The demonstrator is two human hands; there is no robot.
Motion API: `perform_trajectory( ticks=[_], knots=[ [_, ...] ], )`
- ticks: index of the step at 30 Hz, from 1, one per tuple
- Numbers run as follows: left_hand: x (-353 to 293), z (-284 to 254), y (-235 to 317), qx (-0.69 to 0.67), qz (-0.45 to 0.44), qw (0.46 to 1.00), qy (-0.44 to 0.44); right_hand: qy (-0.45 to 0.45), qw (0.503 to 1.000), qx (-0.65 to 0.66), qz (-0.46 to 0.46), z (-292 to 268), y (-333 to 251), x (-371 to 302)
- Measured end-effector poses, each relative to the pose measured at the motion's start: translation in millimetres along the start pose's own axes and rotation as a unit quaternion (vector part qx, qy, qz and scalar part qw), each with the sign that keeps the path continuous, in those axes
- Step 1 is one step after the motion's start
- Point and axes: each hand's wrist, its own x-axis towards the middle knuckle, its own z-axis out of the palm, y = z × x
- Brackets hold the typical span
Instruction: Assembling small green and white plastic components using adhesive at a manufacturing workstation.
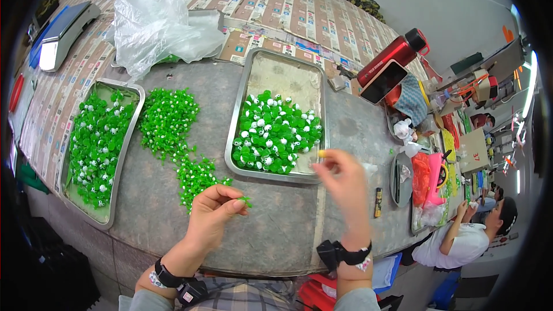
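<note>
I can see a red bottle [387,61] with a phone [384,82] right beside it, a scale [68,30] on the desk [276,224], a small dark tube [378,203], and beyond, a co-worker [464,244] in a white shirt.

Both hands [214,210] [347,183] are near a metal tray [281,75], the left pinching a green piece [247,201].

bright; blurry right hand [344,177]

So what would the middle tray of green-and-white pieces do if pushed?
The tray looks metallic, so probably stiff. Its pieces lie loose beside bare space, so they may slide; their rounded white parts might roll.
</note>
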Motion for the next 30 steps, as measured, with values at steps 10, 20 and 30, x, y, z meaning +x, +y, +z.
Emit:
perform_trajectory(
  ticks=[10, 20, 30],
  knots=[
    [0.1, 3.7, -1.1, 0.002, -0.019, 0.999, -0.030, -0.072, 0.983, 0.149, 0.083, 20.5, 6.6, -1.0],
    [-0.1, 5.2, 0.2, -0.053, -0.030, 0.995, -0.085, -0.249, 0.846, 0.458, 0.113, 40.7, -26.6, -40.9],
    [-1.0, 4.0, 1.1, -0.061, -0.055, 0.995, -0.053, -0.207, 0.840, 0.483, 0.135, 40.9, -29.8, -46.2]
  ],
)
